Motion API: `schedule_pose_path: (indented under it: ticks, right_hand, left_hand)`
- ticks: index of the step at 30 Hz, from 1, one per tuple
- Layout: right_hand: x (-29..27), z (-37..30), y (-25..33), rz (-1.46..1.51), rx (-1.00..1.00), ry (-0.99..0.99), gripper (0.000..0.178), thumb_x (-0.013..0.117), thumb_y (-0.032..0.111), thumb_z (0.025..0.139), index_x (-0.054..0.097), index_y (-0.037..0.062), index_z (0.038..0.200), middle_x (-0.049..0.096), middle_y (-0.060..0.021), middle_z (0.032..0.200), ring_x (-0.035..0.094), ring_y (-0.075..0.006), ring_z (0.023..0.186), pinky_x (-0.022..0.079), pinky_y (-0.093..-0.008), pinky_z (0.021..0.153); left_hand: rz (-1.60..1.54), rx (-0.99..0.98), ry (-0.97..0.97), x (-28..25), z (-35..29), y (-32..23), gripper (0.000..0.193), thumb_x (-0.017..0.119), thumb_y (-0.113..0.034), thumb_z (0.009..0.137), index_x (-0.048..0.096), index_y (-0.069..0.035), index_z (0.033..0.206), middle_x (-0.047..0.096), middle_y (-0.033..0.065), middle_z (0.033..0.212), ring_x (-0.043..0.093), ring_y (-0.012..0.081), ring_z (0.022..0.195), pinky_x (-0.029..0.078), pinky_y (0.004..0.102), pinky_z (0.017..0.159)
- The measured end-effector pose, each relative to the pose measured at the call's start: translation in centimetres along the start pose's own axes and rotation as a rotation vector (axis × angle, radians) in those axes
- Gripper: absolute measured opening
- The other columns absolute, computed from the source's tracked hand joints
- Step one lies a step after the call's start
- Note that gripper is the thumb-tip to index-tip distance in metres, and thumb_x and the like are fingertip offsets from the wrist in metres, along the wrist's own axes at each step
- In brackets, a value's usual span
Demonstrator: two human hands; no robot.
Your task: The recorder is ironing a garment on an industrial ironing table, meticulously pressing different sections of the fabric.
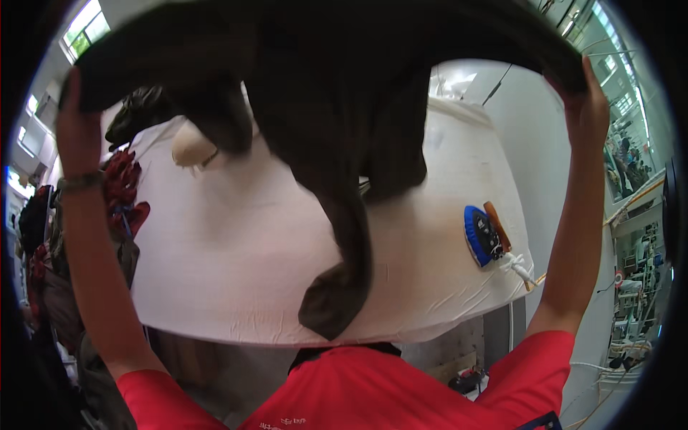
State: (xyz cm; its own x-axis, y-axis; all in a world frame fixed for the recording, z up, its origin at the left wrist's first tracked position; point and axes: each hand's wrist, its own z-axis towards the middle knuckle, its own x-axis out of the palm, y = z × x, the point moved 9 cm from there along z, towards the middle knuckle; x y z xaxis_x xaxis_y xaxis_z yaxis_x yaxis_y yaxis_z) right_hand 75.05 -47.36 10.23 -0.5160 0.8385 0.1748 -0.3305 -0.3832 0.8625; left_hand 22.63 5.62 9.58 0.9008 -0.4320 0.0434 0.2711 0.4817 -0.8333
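A large dark garment (pixel 322 107) is stretched out wide and raised above a white cloth-covered table. My left hand (pixel 77 140) grips one end of it at the far left. At the far right my right hand (pixel 589 107) holds the other end, thumb up and fingers partly behind the cloth. A long sleeve-like piece hangs down in the middle, its end over the near part of the table (pixel 229 272). The garment's upper part runs out of view, and its lower edges are blurred.
An iron (pixel 481 236) with a blue edge and wooden handle lies on the table's right, its cord wrapped in white. A cream rounded pad (pixel 192 147) sits at the back left. Dark red garments (pixel 123 183) hang beside the left edge; a light wall (pixel 534 143) stands to the right.
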Motion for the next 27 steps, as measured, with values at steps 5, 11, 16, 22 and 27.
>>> schedule_pose_path:
  ticks: [5, 11, 16, 22, 27]
  right_hand:
    - [-2.2, 4.6, -9.4, -0.389, 0.310, 0.022, 0.037, 0.057, 0.032, 0.105, 0.064, -0.0029, 0.116, 0.071, -0.0125, 0.098, 0.071, -0.0276, 0.087, 0.062, -0.0455, 0.087]
    - [-1.6, -6.3, -14.9, -0.863, 0.018, 0.402, 0.027, 0.060, 0.030, 0.099, 0.070, 0.0064, 0.091, 0.067, -0.0029, 0.082, 0.062, -0.0137, 0.065, 0.046, -0.0280, 0.056]
    - [-10.2, -24.1, -25.1, -0.460, 0.866, 0.140, 0.028, 0.060, 0.026, 0.099, 0.073, 0.0048, 0.087, 0.065, 0.0012, 0.077, 0.058, -0.0094, 0.062, 0.044, -0.0261, 0.050]
    - [-12.9, -32.0, -25.7, -0.555, 0.942, 0.270, 0.026, 0.062, 0.023, 0.098, 0.074, 0.0025, 0.087, 0.068, 0.0000, 0.081, 0.065, -0.0123, 0.068, 0.054, -0.0285, 0.056]
    - [-19.6, -38.8, -29.8, -0.536, 0.917, 0.149, 0.025, 0.063, 0.025, 0.099, 0.073, 0.0015, 0.098, 0.070, -0.0037, 0.087, 0.066, -0.0129, 0.071, 0.056, -0.0287, 0.063]
  left_hand:
    - [1.471, 0.601, 0.261, 0.2, -2.3, -1.0, 0.058, 0.063, -0.003, 0.100, 0.050, -0.023, 0.153, 0.074, 0.0091, 0.108, 0.071, 0.0192, 0.085, 0.060, 0.0329, 0.078]
    - [0.572, -0.548, 0.201, 1.1, -15.4, 7.3, 0.040, 0.068, -0.029, 0.099, 0.067, -0.004, 0.130, 0.073, 0.0087, 0.101, 0.068, 0.0142, 0.084, 0.056, 0.0302, 0.075]
    - [0.664, -0.807, 0.524, 1.3, -32.0, 13.4, 0.037, 0.069, -0.028, 0.098, 0.071, 0.006, 0.113, 0.074, 0.0048, 0.095, 0.064, 0.0098, 0.084, 0.054, 0.0314, 0.077]
    - [0.529, -1.012, 0.528, -2.6, -44.9, 18.0, 0.037, 0.070, -0.026, 0.097, 0.071, 0.008, 0.110, 0.075, 0.0066, 0.092, 0.064, 0.0106, 0.084, 0.054, 0.0322, 0.076]
    - [0.693, -1.101, 0.723, -3.5, -49.8, 18.0, 0.032, 0.069, -0.022, 0.097, 0.070, 0.008, 0.109, 0.074, 0.0081, 0.092, 0.066, 0.0147, 0.081, 0.053, 0.0313, 0.075]
